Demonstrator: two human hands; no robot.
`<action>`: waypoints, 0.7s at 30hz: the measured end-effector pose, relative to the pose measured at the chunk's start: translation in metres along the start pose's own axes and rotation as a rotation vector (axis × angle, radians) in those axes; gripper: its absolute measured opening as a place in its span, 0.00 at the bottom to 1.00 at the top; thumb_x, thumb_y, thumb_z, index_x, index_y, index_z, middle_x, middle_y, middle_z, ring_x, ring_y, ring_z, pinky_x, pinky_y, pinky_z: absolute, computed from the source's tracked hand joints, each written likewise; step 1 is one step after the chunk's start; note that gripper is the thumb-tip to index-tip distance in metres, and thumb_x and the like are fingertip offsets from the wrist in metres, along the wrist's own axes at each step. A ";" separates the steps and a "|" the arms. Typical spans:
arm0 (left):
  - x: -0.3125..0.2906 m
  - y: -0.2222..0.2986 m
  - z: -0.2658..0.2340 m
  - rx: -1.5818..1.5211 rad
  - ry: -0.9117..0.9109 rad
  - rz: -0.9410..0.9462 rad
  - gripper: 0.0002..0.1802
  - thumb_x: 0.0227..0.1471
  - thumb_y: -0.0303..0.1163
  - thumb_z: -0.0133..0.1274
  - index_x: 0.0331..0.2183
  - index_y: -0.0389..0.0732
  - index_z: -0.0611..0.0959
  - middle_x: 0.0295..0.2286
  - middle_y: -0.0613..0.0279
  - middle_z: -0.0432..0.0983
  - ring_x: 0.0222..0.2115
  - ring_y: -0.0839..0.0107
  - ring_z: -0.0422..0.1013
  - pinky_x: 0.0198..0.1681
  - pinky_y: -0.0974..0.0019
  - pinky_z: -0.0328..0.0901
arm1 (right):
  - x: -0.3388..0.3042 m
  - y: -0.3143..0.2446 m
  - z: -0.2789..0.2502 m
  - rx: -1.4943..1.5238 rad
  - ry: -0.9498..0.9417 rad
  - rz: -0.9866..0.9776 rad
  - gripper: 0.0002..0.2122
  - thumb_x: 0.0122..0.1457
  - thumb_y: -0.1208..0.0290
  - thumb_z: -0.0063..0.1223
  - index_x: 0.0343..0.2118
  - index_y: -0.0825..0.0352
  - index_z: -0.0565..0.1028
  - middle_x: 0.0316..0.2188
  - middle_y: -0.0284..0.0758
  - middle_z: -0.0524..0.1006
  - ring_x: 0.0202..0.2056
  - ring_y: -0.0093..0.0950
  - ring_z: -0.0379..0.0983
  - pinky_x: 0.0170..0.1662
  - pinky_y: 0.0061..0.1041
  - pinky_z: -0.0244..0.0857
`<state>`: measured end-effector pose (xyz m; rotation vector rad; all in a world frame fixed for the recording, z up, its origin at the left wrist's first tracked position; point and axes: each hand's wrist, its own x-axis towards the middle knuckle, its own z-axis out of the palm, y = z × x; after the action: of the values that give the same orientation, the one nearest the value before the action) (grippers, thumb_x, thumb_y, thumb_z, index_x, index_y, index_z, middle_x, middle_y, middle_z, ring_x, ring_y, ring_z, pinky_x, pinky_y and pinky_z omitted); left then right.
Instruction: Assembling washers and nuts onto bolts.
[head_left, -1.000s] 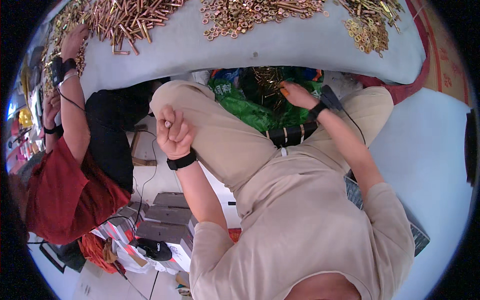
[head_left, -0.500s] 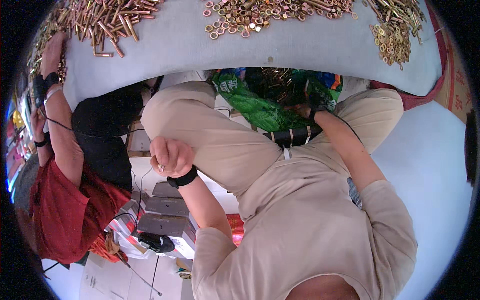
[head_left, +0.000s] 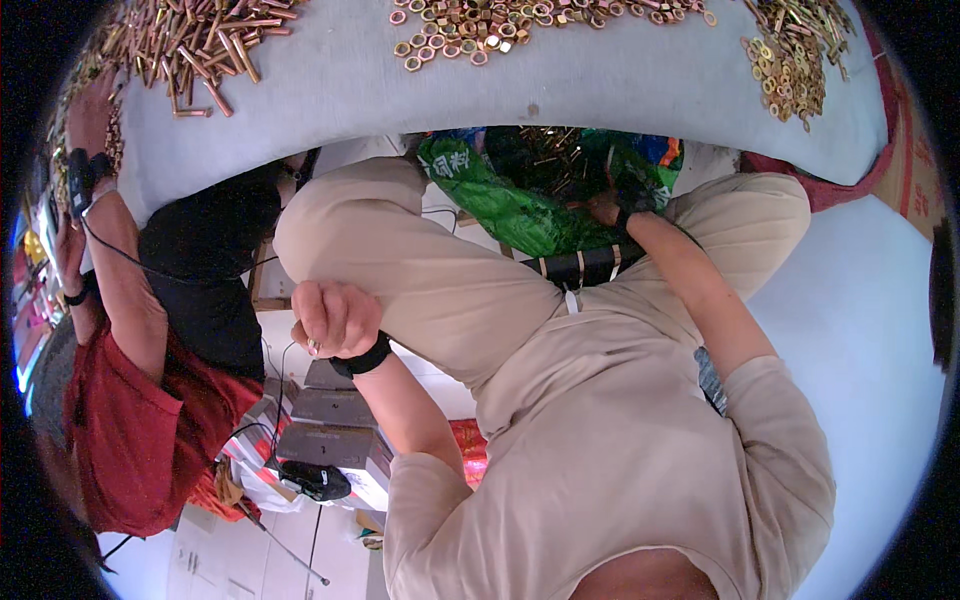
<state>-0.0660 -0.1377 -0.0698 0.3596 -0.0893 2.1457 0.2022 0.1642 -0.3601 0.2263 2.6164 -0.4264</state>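
Note:
My left hand (head_left: 335, 318) is raised above my left thigh, its fingers curled into a fist. A small shiny metal piece (head_left: 314, 347) peeks out at the fingers; its kind cannot be made out. At the mouth of a green plastic bag (head_left: 520, 218) between my legs is my right hand (head_left: 602, 208). Its thumb points left along the bag's near wall, and a finger stretches up over the dark inside. Nothing shows between these fingers, though some of the hand is in shadow. Loose metal bolts (head_left: 548, 148) lie inside the bag.
Across the grey-covered table (head_left: 330, 90) lie piles of long bolts (head_left: 215, 55), hex nuts (head_left: 465, 40) and washers (head_left: 785, 80). At left, a co-worker in a red shirt (head_left: 130, 430) reaches to the table. Grey boxes (head_left: 335, 440) and a black pouch (head_left: 315, 480) are below my left arm.
My left hand has shifted slightly left and down, still closed. My right hand's fingers at the bag's mouth show more clearly. The table and piles sit slightly higher in view.

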 end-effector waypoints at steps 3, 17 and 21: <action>0.005 -0.003 -0.007 -0.070 -0.113 -0.013 0.12 0.52 0.30 0.47 0.29 0.27 0.72 0.13 0.64 0.68 0.07 0.81 0.56 0.06 0.78 0.49 | 0.007 0.008 0.016 0.041 -0.021 0.104 0.21 0.55 0.57 0.35 0.49 0.61 0.65 0.46 0.40 0.68 0.45 0.39 0.64 0.50 0.40 0.55; 0.008 -0.005 -0.001 0.053 -0.221 -0.014 0.14 0.50 0.28 0.50 0.32 0.24 0.75 0.20 0.56 0.71 0.11 0.76 0.65 0.10 0.73 0.56 | 0.052 -0.018 0.054 0.135 -0.170 0.013 0.20 0.50 0.61 0.48 0.44 0.67 0.68 0.47 0.47 0.66 0.43 0.44 0.67 0.44 0.40 0.62; 0.012 -0.004 -0.003 0.047 -0.264 -0.013 0.15 0.50 0.27 0.49 0.35 0.23 0.73 0.22 0.54 0.72 0.15 0.73 0.68 0.12 0.72 0.59 | 0.047 -0.009 0.049 0.122 -0.133 0.140 0.19 0.50 0.62 0.49 0.44 0.67 0.68 0.48 0.46 0.66 0.42 0.44 0.67 0.44 0.39 0.62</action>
<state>-0.0694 -0.1253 -0.0700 0.6679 -0.1861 2.0796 0.1805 0.1433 -0.4209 0.4045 2.4290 -0.5333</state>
